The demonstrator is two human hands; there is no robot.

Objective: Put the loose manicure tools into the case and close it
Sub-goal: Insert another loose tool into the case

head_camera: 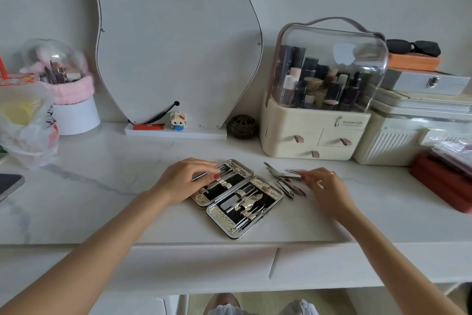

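Note:
A silver manicure case (274, 193) lies open flat on the white desk, both black-lined halves holding several metal tools under straps. My left hand (187, 180) rests on the case's far half, fingers pinching a thin metal tool (201, 176) that lies across that half. To the right of the case lie several loose tools (282, 179): scissors, a nail clipper (284, 189) and slim picks. My right hand (324, 184) hovers over these loose tools, fingertips touching one thin piece (295, 171); whether it grips the piece I cannot tell.
A cream cosmetics organizer (314, 133) with a clear dome stands behind the tools. White boxes (398, 136) and a red case (441, 179) sit at the right. A curvy mirror (173, 46), brush holder (74, 115), bagged drink (23, 120) and phone (9, 184) stand left.

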